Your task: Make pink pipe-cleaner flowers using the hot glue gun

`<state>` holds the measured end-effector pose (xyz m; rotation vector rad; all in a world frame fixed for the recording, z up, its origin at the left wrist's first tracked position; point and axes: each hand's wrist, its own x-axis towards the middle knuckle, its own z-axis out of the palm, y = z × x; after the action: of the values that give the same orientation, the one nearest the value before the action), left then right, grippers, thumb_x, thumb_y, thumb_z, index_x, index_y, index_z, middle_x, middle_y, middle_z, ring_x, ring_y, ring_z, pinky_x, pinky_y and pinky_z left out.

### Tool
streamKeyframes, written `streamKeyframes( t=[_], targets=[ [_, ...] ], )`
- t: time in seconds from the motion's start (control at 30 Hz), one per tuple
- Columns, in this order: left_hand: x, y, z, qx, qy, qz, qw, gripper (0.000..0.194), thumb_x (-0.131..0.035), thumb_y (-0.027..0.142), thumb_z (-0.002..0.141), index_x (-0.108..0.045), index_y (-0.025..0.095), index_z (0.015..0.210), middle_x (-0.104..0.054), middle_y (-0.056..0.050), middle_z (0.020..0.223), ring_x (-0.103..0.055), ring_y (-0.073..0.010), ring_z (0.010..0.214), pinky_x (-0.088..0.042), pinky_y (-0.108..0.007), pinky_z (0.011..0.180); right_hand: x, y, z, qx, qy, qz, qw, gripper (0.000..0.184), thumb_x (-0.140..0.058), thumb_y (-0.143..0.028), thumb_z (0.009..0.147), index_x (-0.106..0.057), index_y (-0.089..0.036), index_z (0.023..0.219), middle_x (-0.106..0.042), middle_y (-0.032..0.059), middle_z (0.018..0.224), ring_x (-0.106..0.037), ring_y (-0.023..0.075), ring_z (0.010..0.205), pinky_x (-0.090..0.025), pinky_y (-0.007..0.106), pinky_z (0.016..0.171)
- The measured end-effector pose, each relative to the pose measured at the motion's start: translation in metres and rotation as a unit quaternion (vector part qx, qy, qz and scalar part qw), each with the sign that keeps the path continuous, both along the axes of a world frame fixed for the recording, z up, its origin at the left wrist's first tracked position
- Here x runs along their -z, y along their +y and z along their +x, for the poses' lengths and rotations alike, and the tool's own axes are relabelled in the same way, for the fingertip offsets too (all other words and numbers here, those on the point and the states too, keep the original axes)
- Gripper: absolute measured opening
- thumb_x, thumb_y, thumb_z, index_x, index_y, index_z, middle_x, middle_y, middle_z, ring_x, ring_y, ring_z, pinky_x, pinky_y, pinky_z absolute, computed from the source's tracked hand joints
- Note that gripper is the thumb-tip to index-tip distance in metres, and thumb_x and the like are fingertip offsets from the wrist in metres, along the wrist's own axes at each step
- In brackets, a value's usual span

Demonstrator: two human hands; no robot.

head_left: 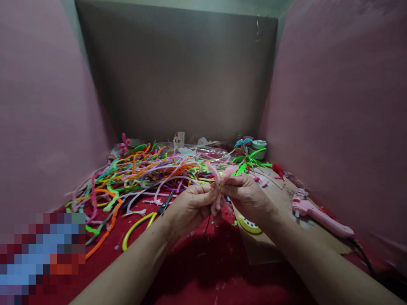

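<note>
Between my two hands is a pink pipe-cleaner flower [218, 204] with a pale yellow centre and a thin dark stem pointing down. My left hand [194, 206] pinches its left side between thumb and fingers. From the other side, my right hand [249, 197] grips a petal near the centre. Both hands are closed and hold the flower above the red cloth [193, 271]. Scissors with yellow handles [137, 227] lie just left of my left hand, partly covered by my forearm. A yellow round object with holes [249, 224] lies under my right wrist.
A large tangle of colourful pipe cleaners [152, 169] spreads across the back left. On the right, a pink glue gun [321, 218] rests on a brown board [263, 250]. Behind stand a blue flower [244, 143] and a mint-lidded jar [259, 149]. Pink walls [343, 106] close in both sides.
</note>
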<state>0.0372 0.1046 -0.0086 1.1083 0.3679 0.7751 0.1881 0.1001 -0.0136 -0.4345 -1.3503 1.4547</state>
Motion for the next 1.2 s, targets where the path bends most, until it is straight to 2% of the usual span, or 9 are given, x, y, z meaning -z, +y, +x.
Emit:
streamKeyframes(
  t=[0.1, 0.27, 0.4, 0.57, 0.7, 0.8, 1.0, 1.1, 1.2],
  targets=[
    [0.000, 0.001, 0.000, -0.020, 0.009, 0.011, 1.000, 0.018, -0.061, 0.026, 0.077, -0.061, 0.011, 0.066, -0.053, -0.001, 0.056, -0.047, -0.0084, 0.049, -0.040, -0.022, 0.051, -0.006, -0.001, 0.003, -0.001, -0.035, 0.026, 0.999, 0.011, -0.065, -0.026, 0.075, -0.072, -0.020, 0.069, -0.063, 0.0004, 0.056, -0.056, 0.0123, 0.054, -0.048, 0.029, 0.060],
    [-0.002, 0.000, -0.001, -0.007, 0.033, -0.001, 0.999, 0.017, -0.059, 0.023, 0.079, -0.058, 0.012, 0.066, -0.050, 0.001, 0.055, -0.041, -0.0056, 0.044, -0.034, -0.018, 0.041, -0.011, 0.001, 0.011, 0.074, -0.070, 0.053, 0.993, 0.005, -0.072, -0.023, 0.067, -0.073, -0.020, 0.064, -0.064, -0.0006, 0.063, -0.055, 0.0105, 0.061, -0.047, 0.026, 0.065],
    [-0.002, -0.001, -0.001, 0.008, 0.047, -0.031, 0.998, 0.017, -0.060, 0.025, 0.078, -0.058, 0.012, 0.067, -0.051, 0.000, 0.055, -0.040, -0.0050, 0.042, -0.031, -0.017, 0.038, -0.008, 0.005, 0.015, 0.037, -0.096, 0.031, 0.994, 0.009, -0.072, -0.028, 0.066, -0.074, -0.020, 0.070, -0.065, 0.0010, 0.063, -0.056, 0.0125, 0.062, -0.047, 0.030, 0.068],
    [-0.002, -0.003, -0.001, 0.001, 0.043, -0.058, 0.997, 0.011, -0.065, 0.024, 0.074, -0.062, 0.015, 0.079, -0.053, 0.001, 0.060, -0.040, -0.0035, 0.042, -0.026, -0.014, 0.036, -0.004, 0.008, 0.016, -0.015, -0.093, 0.012, 0.996, 0.011, -0.069, -0.029, 0.069, -0.073, -0.019, 0.069, -0.065, 0.0012, 0.060, -0.057, 0.0134, 0.058, -0.045, 0.030, 0.064],
    [-0.003, -0.003, 0.000, -0.005, 0.062, -0.068, 0.996, 0.013, -0.065, 0.025, 0.075, -0.063, 0.015, 0.083, -0.059, -0.003, 0.065, -0.042, -0.0026, 0.043, -0.026, -0.013, 0.039, -0.001, 0.008, 0.014, -0.024, -0.079, -0.020, 0.996, 0.011, -0.071, -0.030, 0.066, -0.072, -0.019, 0.066, -0.064, 0.0004, 0.058, -0.056, 0.0123, 0.054, -0.045, 0.029, 0.062],
    [-0.002, -0.002, 0.001, -0.027, 0.042, -0.059, 0.997, 0.010, -0.065, 0.024, 0.075, -0.062, 0.014, 0.077, -0.052, 0.002, 0.056, -0.039, -0.0022, 0.044, -0.025, -0.013, 0.041, 0.001, 0.007, 0.011, -0.005, -0.070, -0.020, 0.997, 0.011, -0.070, -0.029, 0.069, -0.072, -0.018, 0.069, -0.064, 0.0007, 0.061, -0.055, 0.0123, 0.058, -0.044, 0.029, 0.065],
    [0.000, 0.004, -0.002, -0.108, 0.036, 0.067, 0.991, 0.012, -0.066, 0.024, 0.073, -0.061, 0.014, 0.068, -0.050, 0.003, 0.054, -0.039, -0.0044, 0.048, -0.028, -0.017, 0.047, -0.006, 0.003, 0.005, 0.057, -0.031, -0.020, 0.998, 0.013, -0.074, -0.023, 0.063, -0.063, -0.017, 0.059, -0.058, -0.0015, 0.062, -0.053, 0.0120, 0.062, -0.043, 0.030, 0.067],
    [-0.004, 0.002, -0.003, -0.172, 0.076, 0.156, 0.970, 0.011, -0.064, 0.025, 0.075, -0.064, 0.015, 0.071, -0.053, 0.002, 0.056, -0.041, -0.0066, 0.052, -0.031, -0.020, 0.052, -0.010, 0.001, 0.006, 0.094, -0.034, 0.000, 0.995, 0.011, -0.074, -0.021, 0.063, -0.064, -0.018, 0.063, -0.057, -0.0020, 0.069, -0.051, 0.0107, 0.065, -0.041, 0.027, 0.068],
    [-0.008, 0.000, -0.004, -0.221, 0.099, 0.198, 0.950, 0.011, -0.064, 0.025, 0.074, -0.067, 0.015, 0.070, -0.054, 0.002, 0.058, -0.043, -0.0079, 0.056, -0.033, -0.021, 0.054, -0.012, -0.001, 0.004, 0.107, -0.032, 0.024, 0.993, 0.009, -0.072, -0.022, 0.065, -0.065, -0.018, 0.069, -0.055, -0.0025, 0.069, -0.049, 0.0102, 0.064, -0.040, 0.026, 0.065]
  ],
)
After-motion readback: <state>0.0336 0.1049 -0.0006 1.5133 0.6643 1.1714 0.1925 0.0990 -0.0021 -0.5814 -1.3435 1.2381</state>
